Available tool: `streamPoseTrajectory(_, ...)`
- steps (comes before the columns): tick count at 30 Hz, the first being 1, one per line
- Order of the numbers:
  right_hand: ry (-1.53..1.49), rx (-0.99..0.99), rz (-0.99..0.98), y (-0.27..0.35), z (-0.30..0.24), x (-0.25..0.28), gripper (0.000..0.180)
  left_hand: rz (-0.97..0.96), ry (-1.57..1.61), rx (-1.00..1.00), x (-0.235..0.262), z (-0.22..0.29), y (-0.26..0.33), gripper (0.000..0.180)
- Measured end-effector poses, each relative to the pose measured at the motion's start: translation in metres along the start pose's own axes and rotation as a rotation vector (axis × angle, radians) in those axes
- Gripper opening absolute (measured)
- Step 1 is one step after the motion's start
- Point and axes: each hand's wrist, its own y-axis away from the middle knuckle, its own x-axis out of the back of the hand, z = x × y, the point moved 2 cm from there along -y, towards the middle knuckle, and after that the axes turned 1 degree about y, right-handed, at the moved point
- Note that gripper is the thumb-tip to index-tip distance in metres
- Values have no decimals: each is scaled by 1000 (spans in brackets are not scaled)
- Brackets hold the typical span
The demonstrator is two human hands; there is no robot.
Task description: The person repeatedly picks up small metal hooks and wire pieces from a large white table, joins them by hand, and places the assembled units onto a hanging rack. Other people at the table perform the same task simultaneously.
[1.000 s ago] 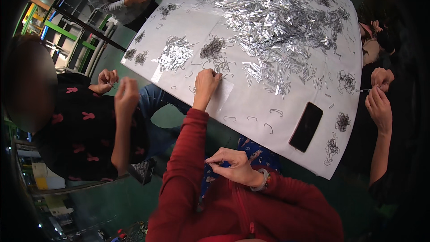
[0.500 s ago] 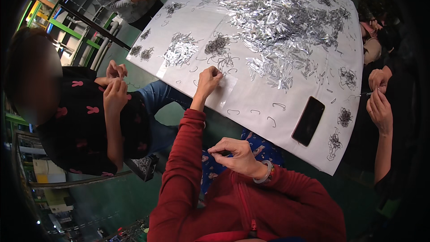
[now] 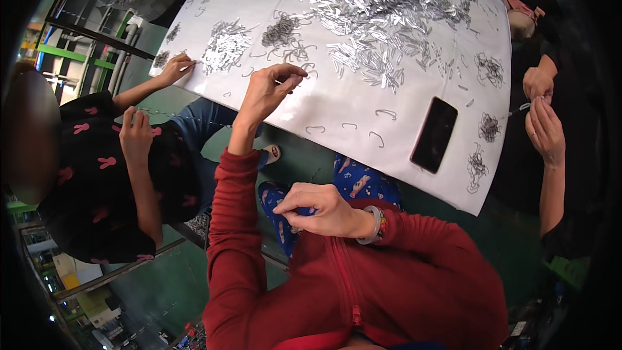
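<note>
Over the near left part of the table, my left hand (image 3: 267,91) is closed in a pinch beside a scatter of curved wire hooks (image 3: 293,48). A hook lies right by its fingertips; I cannot tell whether they grip it. My right hand (image 3: 324,210), with bracelets at the wrist, is pinched closed above my lap, and what it holds is too small to make out. Beyond my left hand are a tangled dark pile of hooks (image 3: 280,30) and a heap of small silvery strips (image 3: 225,46). A few single hooks (image 3: 385,114) lie near the front edge.
The white-covered table (image 3: 337,107) carries a large mound of silvery strips (image 3: 369,0). A dark phone (image 3: 435,135) and small wire piles (image 3: 489,128) lie toward the right. Co-workers sit left and right; the left one's hand (image 3: 176,70) rests on the table edge.
My left hand has lifted slightly from the hooks, its fingers still pinched. My right hand stays over my lap. The left co-worker has reached one hand to the table. The whole view has shifted.
</note>
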Motion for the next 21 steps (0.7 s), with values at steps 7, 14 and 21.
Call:
streamPoseTrajectory(7,-5,75,23,6,-5,-4,20,-59,-324,-102,-11,15,20,9)
streamPoseTrajectory(14,-32,74,4,12,-8,-3,21,21,-457,-130,-17,-11,52,10)
streamPoseTrajectory(21,-74,161,3,13,-9,-5,24,-219,-246,-164,-56,-5,41,10)
